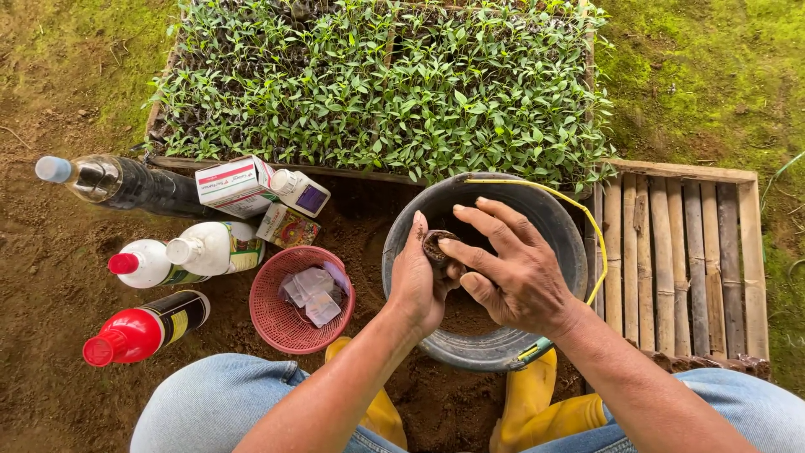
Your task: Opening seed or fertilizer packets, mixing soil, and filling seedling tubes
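— Head view, looking straight down. What's in the hands?

— The left hand is wrapped around a small soil-filled pot, fingers clamped on its side, held over the grey bucket. The right hand is spread, not gripping; its thumb and forefinger press on the pot's rim or the soil at the top. Which of the two, I can't quite tell from this angle.

— Risks?

— My guess: press too hard and the little pot buckles or the soil crumbles out. It sits over the bucket, so most spill would land inside. The yellow handle lies draped along the rim near the right wrist; a sleeve or wrist could snag it.

— Ground?

— Bare brown dirt, damp-looking, moss at the edges. A seedling tray dense with green shoots just beyond the bucket, a slatted bamboo rack to the right.

— Left side?

— Crowded. A red mesh basket holding sachets, a red-capped bottle, white bottles, a dark bottle, small boxes. Yellow boots and denim knees below. An elbow swing could knock the bottles.
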